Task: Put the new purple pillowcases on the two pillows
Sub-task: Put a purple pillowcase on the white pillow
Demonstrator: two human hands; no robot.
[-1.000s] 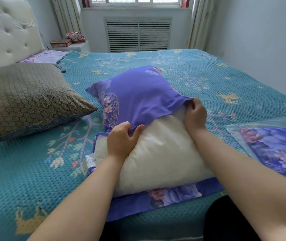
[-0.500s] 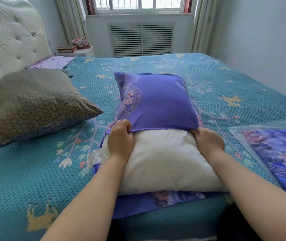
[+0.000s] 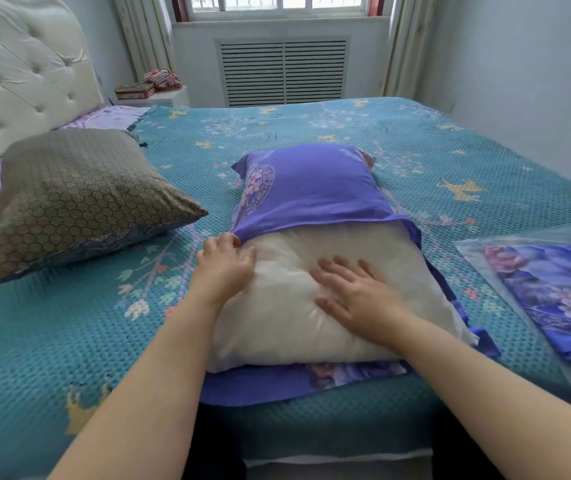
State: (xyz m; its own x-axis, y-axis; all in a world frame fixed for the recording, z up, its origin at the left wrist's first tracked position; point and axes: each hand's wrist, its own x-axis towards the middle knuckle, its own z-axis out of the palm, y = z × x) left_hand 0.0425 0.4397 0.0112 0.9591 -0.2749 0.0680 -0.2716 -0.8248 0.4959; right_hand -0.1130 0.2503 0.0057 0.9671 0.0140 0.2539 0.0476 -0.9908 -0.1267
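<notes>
Right hand (image 3: 360, 299) now flat on white pillow (image 3: 277, 327).

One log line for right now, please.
stage: first pillow half cased | left hand pinches pillowcase edge | right hand flat on pillow | second pillowcase still packaged

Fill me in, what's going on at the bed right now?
A person is working a purple pillowcase onto a white pillow lying on the teal bedspread. About half the pillow is covered. The left hand pinches the case's open edge at the left side, while the right hand rests flat on the bare pillow. A second pillow in a brown patterned cover lies by the headboard, and another purple case sits packaged at right.
</notes>
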